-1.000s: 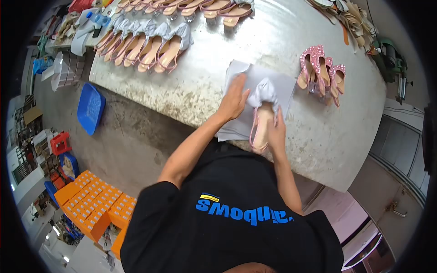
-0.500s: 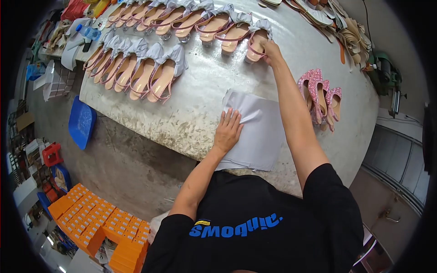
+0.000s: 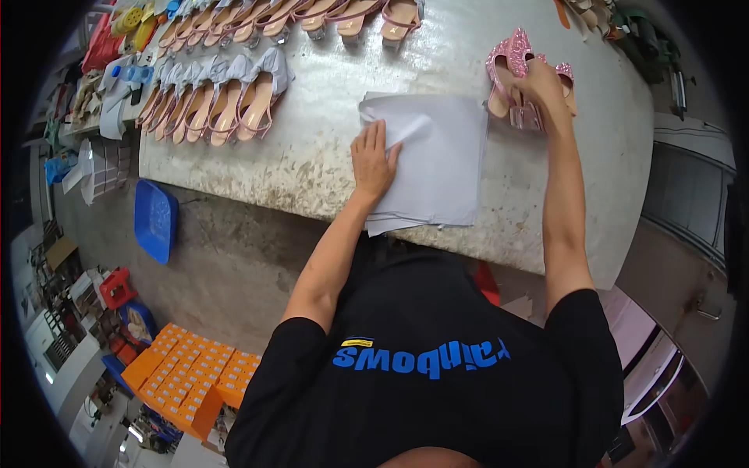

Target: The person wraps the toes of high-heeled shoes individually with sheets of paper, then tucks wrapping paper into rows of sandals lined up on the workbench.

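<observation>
My left hand [image 3: 374, 161] lies flat with fingers stretched out on the left edge of a stack of pale grey paper sheets [image 3: 437, 160]. The top sheet is creased near its fingertips. My right hand [image 3: 546, 87] closes around the back part of a glittery pink high-heeled shoe [image 3: 518, 51] at the right of the table; its fingers are partly hidden. Beside it stands another pink glitter shoe [image 3: 498, 69], and one more shows behind the hand. To the left, pink-strapped sandals [image 3: 257, 105] with paper stuffed in their toes stand in two rows.
The metal table [image 3: 328, 132] has a worn, stained front edge. Leather pieces [image 3: 593, 19] lie at its far right. A blue plastic tub [image 3: 154, 221] is on the floor at left, with stacked orange boxes [image 3: 175, 374] nearer me. A green machine [image 3: 663, 58] stands past the right edge.
My right hand has left the sandal at the end of the back row and moved right to the pink glitter shoes. My left hand stays on the paper. The view has shifted.
</observation>
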Demonstrator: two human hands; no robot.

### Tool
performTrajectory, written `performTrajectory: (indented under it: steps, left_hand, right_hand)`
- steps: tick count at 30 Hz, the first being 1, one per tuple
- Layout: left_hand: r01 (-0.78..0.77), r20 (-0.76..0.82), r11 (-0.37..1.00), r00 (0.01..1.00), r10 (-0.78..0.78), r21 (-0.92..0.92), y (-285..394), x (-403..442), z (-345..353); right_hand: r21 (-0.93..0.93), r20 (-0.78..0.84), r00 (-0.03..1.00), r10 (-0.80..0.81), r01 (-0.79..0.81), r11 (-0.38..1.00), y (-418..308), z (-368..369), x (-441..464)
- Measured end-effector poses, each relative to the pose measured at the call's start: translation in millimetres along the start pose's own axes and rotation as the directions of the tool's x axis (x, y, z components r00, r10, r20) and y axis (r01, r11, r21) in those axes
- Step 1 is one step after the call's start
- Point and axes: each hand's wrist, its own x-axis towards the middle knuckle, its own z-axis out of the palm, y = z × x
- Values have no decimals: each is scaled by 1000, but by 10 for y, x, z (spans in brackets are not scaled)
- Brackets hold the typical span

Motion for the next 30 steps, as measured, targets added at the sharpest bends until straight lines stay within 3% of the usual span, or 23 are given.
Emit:
performTrajectory:
  steps: [1, 3, 4, 5, 7, 8, 13, 14, 16, 17, 18, 19, 21, 23, 24, 28, 29, 30]
  left_hand:
    - [8, 11, 1000, 1000, -8, 7, -17, 38, 1]
    - [130, 35, 988, 990, -134, 87, -11, 11, 28]
    - [170, 43, 979, 983, -176, 113, -9, 5, 48]
    - [123, 15, 983, 992, -126, 136, -18, 17, 66]
    - [26, -37, 982, 999, -19, 188, -62, 28, 78]
    - [-20, -56, 976, 998, 33, 217, -86, 4, 72]
    - [-41, 22, 967, 999, 37, 252, -199, 101, -43]
    - [-45, 18, 967, 999, 42, 251, -170, 116, -53]
    - [385, -16, 914, 922, -386, 127, -84, 115, -103]
    - [584, -12, 809, 811, -585, 62, -39, 71, -146]
    - [675, -7, 737, 738, -675, 31, -21, 21, -202]
    - [756, -1, 654, 654, -756, 1, -4, -28, -256]
    - [729, 82, 669, 683, -726, -141, -31, 48, -325]
    - [718, 148, 652, 692, -706, -244, -41, 38, -346]
    - [716, 170, 640, 692, -701, -278, -46, 36, -354]
    - [306, -54, 919, 943, -329, -248, -264, 116, -499]
    - [301, -54, 920, 945, -324, -251, -284, 193, -534]
    - [378, 63, 870, 923, -378, -316, -283, 265, -608]
  right_hand:
    - [5, 14, 1000, -2, 2, 1000, -153, -2, -309]
    - [108, -128, 981, -147, 161, 981, -541, 84, -1161]
    - [72, -99, 969, -228, 236, 969, -631, 349, -1483]
    - [37, -71, 948, -311, 314, 949, -692, 767, -1745]
    - [-12, -275, 862, -426, 441, 898, -882, 1628, -2127]
    - [-47, 336, 937, -99, 122, 991, -1185, 1460, -2277]
    - [159, 348, 915, -205, 158, 975, -1177, 1825, -2424]
    - [217, 281, 941, -187, 127, 968, -1082, 1740, -2399]
    - [277, 206, 963, -172, 111, 954, -917, 1488, -2232]
    - [260, -135, 976, -171, 202, 944, -791, 1551, -2040]
    - [217, -457, 875, -158, 282, 935, -717, 1636, -1966]
    - [218, -458, 874, -165, 290, 932, -688, 1752, -1999]
    - [383, -225, 962, -155, 233, 894, -650, 2064, -1973]
    - [509, 54, 984, -171, 120, 852, -583, 2243, -2001]
    - [505, 57, 982, -180, 127, 854, -579, 2199, -1975]
    - [487, 213, 975, -61, -52, 872, -517, 2017, -2021]
    - [441, 282, 956, -80, -55, 896, -514, 1913, -1967]
    - [392, 355, 930, -96, -55, 918, -509, 1830, -1924]
